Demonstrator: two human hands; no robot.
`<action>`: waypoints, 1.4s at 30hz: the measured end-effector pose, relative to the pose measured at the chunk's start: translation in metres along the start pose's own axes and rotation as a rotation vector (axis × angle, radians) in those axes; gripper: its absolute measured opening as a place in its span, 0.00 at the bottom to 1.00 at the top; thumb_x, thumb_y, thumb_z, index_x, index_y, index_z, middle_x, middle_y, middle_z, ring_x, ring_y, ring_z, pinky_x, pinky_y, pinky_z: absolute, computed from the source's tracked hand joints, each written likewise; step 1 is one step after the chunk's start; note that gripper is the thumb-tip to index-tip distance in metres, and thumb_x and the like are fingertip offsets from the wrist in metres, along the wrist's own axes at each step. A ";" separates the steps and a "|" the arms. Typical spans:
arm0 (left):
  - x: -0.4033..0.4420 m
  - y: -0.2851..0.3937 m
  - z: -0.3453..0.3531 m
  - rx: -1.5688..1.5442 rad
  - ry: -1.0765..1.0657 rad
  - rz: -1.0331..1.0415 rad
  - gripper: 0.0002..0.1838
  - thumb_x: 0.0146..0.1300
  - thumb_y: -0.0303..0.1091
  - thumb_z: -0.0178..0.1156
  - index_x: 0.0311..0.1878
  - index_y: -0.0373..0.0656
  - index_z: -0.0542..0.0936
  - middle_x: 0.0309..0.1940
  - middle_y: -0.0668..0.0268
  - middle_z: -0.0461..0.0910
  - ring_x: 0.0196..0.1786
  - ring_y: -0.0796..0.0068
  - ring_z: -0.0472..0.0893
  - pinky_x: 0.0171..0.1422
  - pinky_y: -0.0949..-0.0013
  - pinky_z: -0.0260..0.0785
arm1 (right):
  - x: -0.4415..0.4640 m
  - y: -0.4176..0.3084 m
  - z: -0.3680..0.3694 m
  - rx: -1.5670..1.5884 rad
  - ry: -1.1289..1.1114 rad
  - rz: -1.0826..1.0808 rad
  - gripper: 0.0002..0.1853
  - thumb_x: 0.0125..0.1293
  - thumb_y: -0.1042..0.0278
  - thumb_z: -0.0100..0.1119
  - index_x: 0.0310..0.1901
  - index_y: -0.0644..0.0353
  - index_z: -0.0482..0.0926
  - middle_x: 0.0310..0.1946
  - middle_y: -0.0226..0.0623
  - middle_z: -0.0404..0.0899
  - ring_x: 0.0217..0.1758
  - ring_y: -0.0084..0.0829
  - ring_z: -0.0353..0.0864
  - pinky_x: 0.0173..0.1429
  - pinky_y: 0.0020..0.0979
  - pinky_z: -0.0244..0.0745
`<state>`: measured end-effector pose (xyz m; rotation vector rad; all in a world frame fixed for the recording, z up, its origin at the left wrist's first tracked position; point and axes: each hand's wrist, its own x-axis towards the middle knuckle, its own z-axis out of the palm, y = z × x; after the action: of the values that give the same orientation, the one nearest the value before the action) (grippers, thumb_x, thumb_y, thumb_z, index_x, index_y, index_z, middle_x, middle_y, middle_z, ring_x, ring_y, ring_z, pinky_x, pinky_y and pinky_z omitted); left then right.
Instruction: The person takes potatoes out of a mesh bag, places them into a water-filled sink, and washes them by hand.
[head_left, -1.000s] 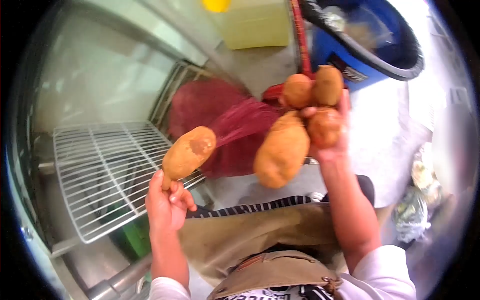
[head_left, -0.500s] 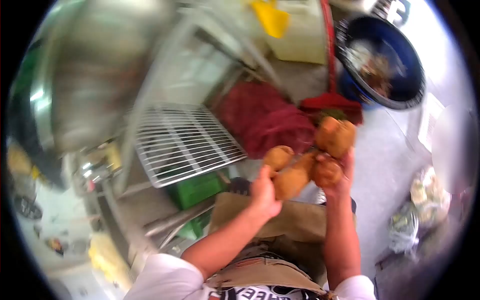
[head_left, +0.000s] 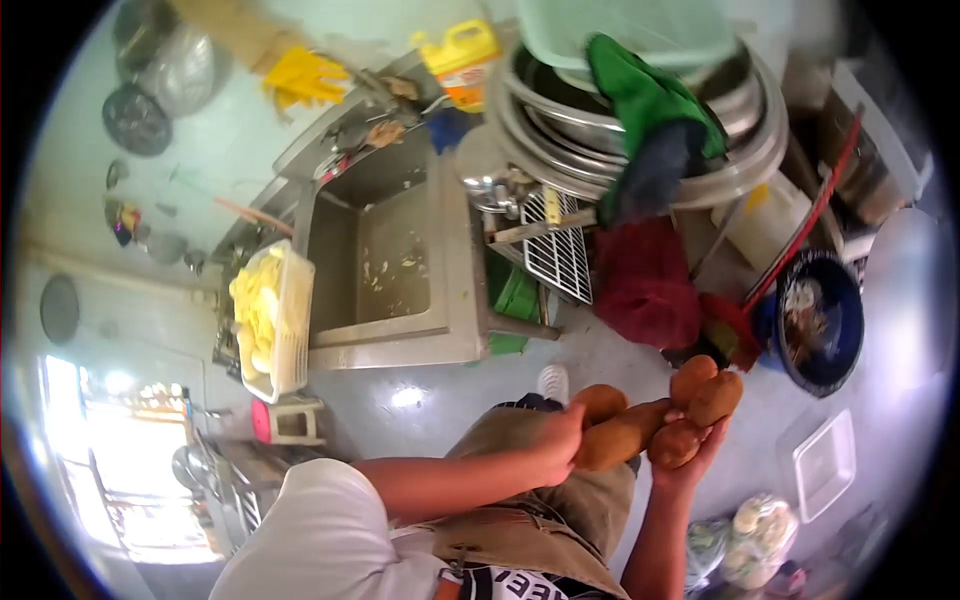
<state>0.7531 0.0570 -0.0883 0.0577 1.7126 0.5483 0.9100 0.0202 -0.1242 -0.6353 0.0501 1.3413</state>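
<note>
My left hand (head_left: 548, 450) is closed around the ends of two thick orange-brown carrots (head_left: 618, 438), one lying above the other. Gathered in my right hand (head_left: 705, 455) are three more stubby carrots (head_left: 715, 398), its fingers and palm curled under them from the right. Both bunches touch or nearly touch in front of my body, above the floor. Most of my left fingertips are hidden behind the carrots.
A steel sink (head_left: 380, 260) stands to the left, with a clear basket (head_left: 292, 330) of peeled yellow pieces beside it. Stacked metal basins (head_left: 560, 130), a maroon sack (head_left: 645, 290), a red dustpan (head_left: 735, 330) and a blue bucket (head_left: 850, 330) are ahead. A white tray (head_left: 826, 465) lies right.
My view has swung left, bringing the sink and basket into sight. Both hands still hold the carrots, now lower and further right in view.
</note>
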 end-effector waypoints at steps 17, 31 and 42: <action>0.167 0.231 -0.359 -0.241 0.020 0.804 0.24 0.65 0.49 0.48 0.44 0.32 0.74 0.36 0.59 0.76 0.33 0.66 0.77 0.33 0.62 0.73 | 0.119 0.398 0.282 -0.280 -0.316 0.622 0.27 0.62 0.37 0.53 0.48 0.53 0.75 0.35 0.39 0.80 0.31 0.35 0.79 0.32 0.35 0.77; 0.450 0.257 -0.407 0.399 0.221 0.408 0.27 0.60 0.49 0.56 0.46 0.27 0.77 0.44 0.40 0.78 0.45 0.46 0.80 0.49 0.57 0.73 | 0.236 0.595 0.184 -1.085 -0.093 0.525 0.26 0.63 0.45 0.58 0.53 0.59 0.75 0.47 0.33 0.80 0.48 0.37 0.78 0.53 0.36 0.73; 0.442 0.318 -0.400 0.696 0.400 0.524 0.31 0.55 0.52 0.61 0.56 0.40 0.75 0.50 0.48 0.77 0.55 0.49 0.76 0.57 0.55 0.69 | 0.305 0.614 0.121 -1.950 -0.220 -0.352 0.17 0.65 0.55 0.53 0.46 0.58 0.80 0.42 0.52 0.79 0.49 0.45 0.78 0.58 0.37 0.68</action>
<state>0.1959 0.3562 -0.3247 0.9701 2.2246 0.3223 0.3876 0.3989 -0.3860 -1.9254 -1.6306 0.7278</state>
